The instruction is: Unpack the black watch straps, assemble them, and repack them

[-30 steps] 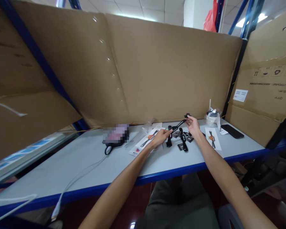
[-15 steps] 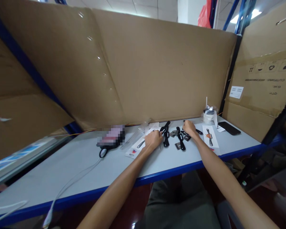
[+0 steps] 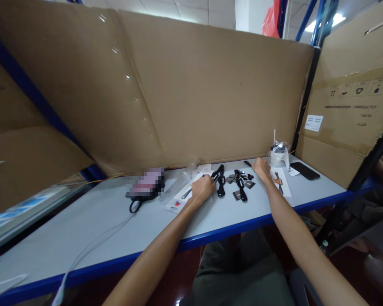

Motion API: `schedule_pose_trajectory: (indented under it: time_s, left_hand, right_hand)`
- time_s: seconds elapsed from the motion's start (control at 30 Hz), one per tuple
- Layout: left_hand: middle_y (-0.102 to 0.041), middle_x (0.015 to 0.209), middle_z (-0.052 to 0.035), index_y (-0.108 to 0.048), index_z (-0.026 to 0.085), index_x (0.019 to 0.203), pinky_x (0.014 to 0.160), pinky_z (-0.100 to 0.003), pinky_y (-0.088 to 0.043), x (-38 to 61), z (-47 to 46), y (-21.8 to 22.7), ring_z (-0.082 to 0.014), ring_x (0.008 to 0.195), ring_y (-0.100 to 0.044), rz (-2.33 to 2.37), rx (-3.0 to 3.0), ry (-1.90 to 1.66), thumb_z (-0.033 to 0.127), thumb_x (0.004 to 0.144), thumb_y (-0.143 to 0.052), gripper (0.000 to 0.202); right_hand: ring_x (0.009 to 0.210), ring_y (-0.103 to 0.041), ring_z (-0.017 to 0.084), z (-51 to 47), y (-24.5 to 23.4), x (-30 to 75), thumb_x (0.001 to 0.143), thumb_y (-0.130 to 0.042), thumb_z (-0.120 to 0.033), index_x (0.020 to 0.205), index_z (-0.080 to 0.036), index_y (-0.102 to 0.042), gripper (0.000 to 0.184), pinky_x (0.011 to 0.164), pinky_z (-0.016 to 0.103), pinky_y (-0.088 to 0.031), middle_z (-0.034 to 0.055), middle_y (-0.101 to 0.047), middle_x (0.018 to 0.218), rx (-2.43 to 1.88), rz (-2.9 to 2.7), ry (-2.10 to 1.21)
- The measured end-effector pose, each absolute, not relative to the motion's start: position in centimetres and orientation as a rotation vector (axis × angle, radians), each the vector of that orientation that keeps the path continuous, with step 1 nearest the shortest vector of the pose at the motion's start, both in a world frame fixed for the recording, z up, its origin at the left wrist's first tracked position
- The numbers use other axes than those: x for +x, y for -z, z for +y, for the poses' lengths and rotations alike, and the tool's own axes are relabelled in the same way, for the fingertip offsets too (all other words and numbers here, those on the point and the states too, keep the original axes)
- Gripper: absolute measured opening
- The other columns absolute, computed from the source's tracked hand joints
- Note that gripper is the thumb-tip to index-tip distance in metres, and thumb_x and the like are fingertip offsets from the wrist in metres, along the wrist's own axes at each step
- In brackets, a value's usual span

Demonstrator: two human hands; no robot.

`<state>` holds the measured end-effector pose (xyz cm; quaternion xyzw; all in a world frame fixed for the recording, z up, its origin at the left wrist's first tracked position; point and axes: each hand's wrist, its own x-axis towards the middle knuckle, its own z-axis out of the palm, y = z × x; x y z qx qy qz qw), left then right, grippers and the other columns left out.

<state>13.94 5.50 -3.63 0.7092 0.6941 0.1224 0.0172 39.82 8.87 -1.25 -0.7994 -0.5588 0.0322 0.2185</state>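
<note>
My left hand (image 3: pixel 203 187) is closed around a black spokeshave body (image 3: pixel 215 174); its far part shows beyond my fingers, and the grip itself is hidden. Just right of it lies another black spokeshave body (image 3: pixel 221 187). My right hand (image 3: pixel 261 166) is closed on a dark bar, apparently a spokeshave body (image 3: pixel 247 163), whose end sticks out to the left. Between my hands are a further black body (image 3: pixel 241 189), slotted metal blades (image 3: pixel 249 184) and small dark fittings (image 3: pixel 242 175). Under my left wrist sits a printed card (image 3: pixel 178 202) with clear plastic packaging (image 3: pixel 178 185).
A second printed card (image 3: pixel 282 185) lies to the right, near a phone (image 3: pixel 304 171) and a bagged cup with a straw (image 3: pixel 278 155). At left is a pixelated device (image 3: pixel 147 182) with a white cable (image 3: pixel 105 231). A cardboard wall (image 3: pixel 210 93) backs the table (image 3: pixel 108 250).
My right hand has moved right, away from the loose parts, with the dark bar in it. The fittings it covered now show. My left hand stays about where it was.
</note>
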Motion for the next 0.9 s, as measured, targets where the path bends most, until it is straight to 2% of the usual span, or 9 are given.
schedule_pose_trajectory:
  time_s: [0.07,0.2,0.43,0.6,0.8,0.9]
  left_hand:
    - [-0.074,0.116,-0.0228,-0.069,0.015,0.112,0.08,-0.038,-0.049,14.0,5.4,3.6,-0.0356,0.107,-0.071,2.156,2.207,-0.38,0.034,0.1,-0.042,0.036]
    - [-0.073,0.118,-0.0229,-0.06,0.015,0.122,0.08,-0.039,-0.049,14.1,5.0,3.1,-0.0357,0.108,-0.071,2.163,2.202,-0.378,0.032,0.1,-0.04,0.035]
    - [-0.071,0.122,-0.023,-0.058,0.015,0.121,0.08,-0.039,-0.047,14.2,4.5,2.5,-0.0352,0.111,-0.069,2.179,2.148,-0.365,0.029,0.099,-0.039,0.032]
    - [-0.072,0.121,-0.0214,-0.056,0.016,0.121,0.078,-0.037,-0.047,13.9,5.0,2.7,-0.0344,0.11,-0.069,2.186,2.13,-0.387,0.029,0.099,-0.039,0.031]
    - [-0.072,0.119,-0.0213,-0.056,0.016,0.121,0.077,-0.037,-0.047,13.6,5.4,2.9,-0.0349,0.11,-0.069,2.2,2.129,-0.386,0.029,0.099,-0.04,0.031]
    - [-0.072,0.119,-0.0211,-0.057,0.016,0.121,0.079,-0.038,-0.047,13.9,5.2,2.9,-0.0355,0.11,-0.069,2.176,2.162,-0.374,0.027,0.098,-0.039,0.031]
  right_hand:
    - [0.126,-0.062,0.036,8.9,1.6,39.8,0.092,-0.058,-0.02,0.125,-0.008,-0.073,0.037,0.095,0.038,-0.051,0.0259,-0.069,0.128,-2.251,-1.569,-0.121]
    - [0.126,-0.062,0.037,9.2,2.3,39.1,0.09,-0.06,-0.017,0.124,-0.01,-0.074,0.038,0.094,0.039,-0.052,0.0258,-0.068,0.13,-2.27,-1.647,-0.144]
    - [0.124,-0.064,0.035,8.4,1.7,37.7,0.093,-0.057,-0.018,0.124,-0.01,-0.074,0.036,0.093,0.036,-0.052,0.0268,-0.068,0.13,-2.202,-1.776,-0.081]
    - [0.118,-0.069,0.032,7.8,1.2,36.2,0.095,-0.057,-0.021,0.12,-0.01,-0.076,0.033,0.091,0.033,-0.052,0.0241,-0.071,0.126,-2.152,-1.881,-0.094]
    - [0.118,-0.069,0.033,7.6,1.6,35.4,0.099,-0.059,-0.039,0.116,-0.008,-0.077,0.039,0.092,0.033,-0.051,0.0264,-0.071,0.125,-2.105,-1.964,-0.149]
    - [0.116,-0.069,0.032,7.8,1.8,35.0,0.1,-0.058,-0.041,0.113,-0.008,-0.077,0.04,0.09,0.031,-0.05,0.0251,-0.073,0.122,-2.052,-1.993,-0.184]
